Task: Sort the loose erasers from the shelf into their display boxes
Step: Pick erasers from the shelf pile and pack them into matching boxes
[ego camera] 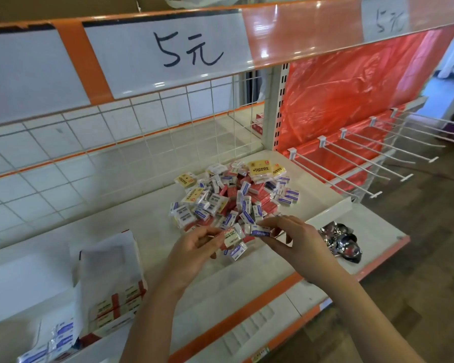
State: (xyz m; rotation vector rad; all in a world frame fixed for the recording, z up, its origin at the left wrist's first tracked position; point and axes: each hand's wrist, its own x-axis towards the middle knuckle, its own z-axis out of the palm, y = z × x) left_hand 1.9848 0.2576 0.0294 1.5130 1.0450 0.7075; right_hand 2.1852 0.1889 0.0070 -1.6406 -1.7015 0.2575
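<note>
left hand (194, 244): palm up, fingers curled, pinching a 2B eraser (232, 238) | right hand (286, 237): reaching in, fingertips gripping a blue-labelled eraser (260, 231) | eraser pile (233, 195): mid-shelf, just behind both hands | display boxes (113, 289): front left of shelf (142, 218)

A shop: metal display shelf (247, 292) w/ handwritten "5元" price sign (189, 49), peg hooks (357, 163) & loose packaged erasers (228, 197)

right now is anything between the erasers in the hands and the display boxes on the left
Nothing visible blocks the way. The left hand and right hand each hold an eraser at the near edge of the pile. The shelf is bare between them and the display boxes to the left.
</note>
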